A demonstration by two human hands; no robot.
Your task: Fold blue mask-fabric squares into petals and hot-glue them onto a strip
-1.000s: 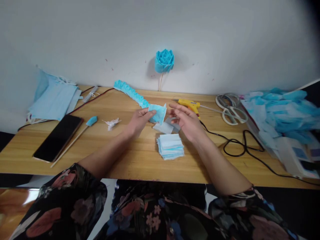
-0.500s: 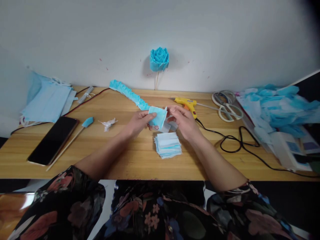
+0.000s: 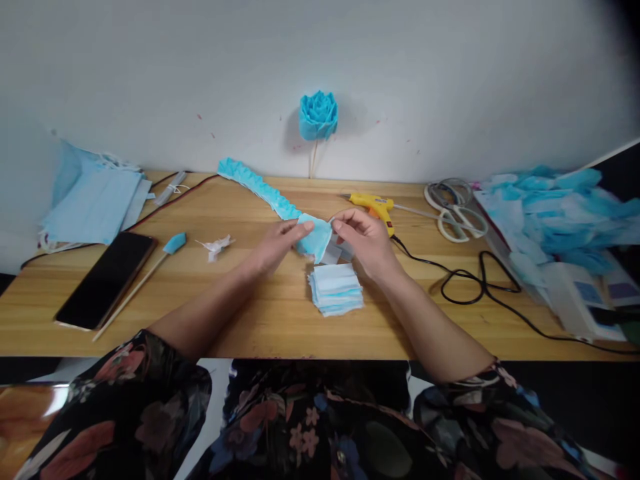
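blue fabric square [image 3: 315, 239], soft, thin | hands [image 3: 284, 245] [image 3: 361, 241] pinching opposite edges

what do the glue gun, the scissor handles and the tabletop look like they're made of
The glue gun looks like plastic: evenly yellow, moulded body. The scissor handles seem smooth plastic too, uniformly white, though coated metal is possible. The tabletop shows wood grain with a slight sheen, perhaps varnished wood or laminate.
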